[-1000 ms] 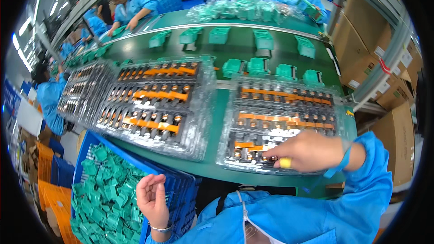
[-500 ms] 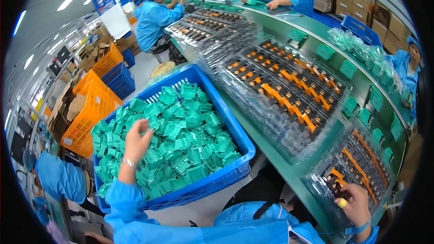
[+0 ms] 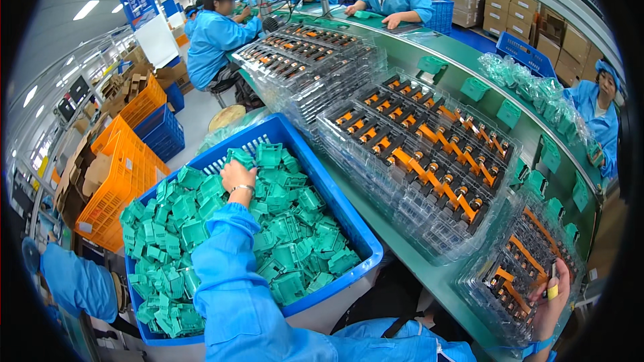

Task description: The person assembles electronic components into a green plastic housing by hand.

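Down goes the left hand (image 3: 239, 177) among green housings (image 3: 288, 288) in the blue crate (image 3: 335, 189), grip unclear, while the right hand (image 3: 552, 306) pinches a small dark part (image 3: 554, 269) over the clear tray (image 3: 473, 287).

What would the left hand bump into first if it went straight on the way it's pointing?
Probably the green part just ahead of the left hand, in the crate. They may already touch; the fingertips are hidden.
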`<state>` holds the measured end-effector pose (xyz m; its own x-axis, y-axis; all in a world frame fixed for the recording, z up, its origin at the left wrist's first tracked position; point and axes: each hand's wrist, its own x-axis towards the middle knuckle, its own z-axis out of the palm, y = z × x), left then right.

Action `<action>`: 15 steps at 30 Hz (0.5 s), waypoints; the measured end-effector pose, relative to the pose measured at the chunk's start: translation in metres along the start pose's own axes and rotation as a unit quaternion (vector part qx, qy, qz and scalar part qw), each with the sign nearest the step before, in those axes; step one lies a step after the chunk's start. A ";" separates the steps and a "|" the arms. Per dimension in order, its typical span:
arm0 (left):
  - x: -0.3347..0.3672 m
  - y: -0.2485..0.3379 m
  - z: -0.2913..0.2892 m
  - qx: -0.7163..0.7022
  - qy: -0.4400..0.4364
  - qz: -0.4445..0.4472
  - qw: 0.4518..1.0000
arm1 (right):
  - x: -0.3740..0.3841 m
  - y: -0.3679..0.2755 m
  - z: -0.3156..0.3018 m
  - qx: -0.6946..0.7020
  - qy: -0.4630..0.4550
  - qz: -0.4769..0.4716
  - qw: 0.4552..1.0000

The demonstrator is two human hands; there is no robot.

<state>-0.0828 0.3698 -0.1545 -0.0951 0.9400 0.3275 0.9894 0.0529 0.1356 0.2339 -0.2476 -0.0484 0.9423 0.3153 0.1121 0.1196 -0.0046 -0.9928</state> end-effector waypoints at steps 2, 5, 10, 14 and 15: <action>0.000 0.000 0.008 0.021 -0.002 0.001 1.000 | 0.002 0.000 -0.004 0.013 0.007 0.008 1.000; 0.004 -0.007 0.021 0.035 0.013 -0.007 0.999 | 0.006 0.003 -0.008 0.026 0.010 0.004 1.000; 0.013 -0.038 0.036 -0.099 0.080 0.083 0.988 | 0.009 -0.001 0.001 0.030 0.009 0.012 0.999; 0.001 -0.044 -0.002 -0.377 -0.034 0.056 0.924 | 0.016 -0.004 0.011 0.059 0.004 0.022 0.998; -0.006 -0.045 -0.018 -0.513 -0.133 -0.017 0.848 | 0.018 -0.004 0.013 0.056 0.000 0.020 0.998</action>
<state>-0.1289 0.3558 -0.1456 0.0408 0.9938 0.1031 0.3562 -0.1109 0.9278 0.2462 -0.2300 -0.0434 0.9454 0.3179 0.0717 0.0455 0.0891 -0.9950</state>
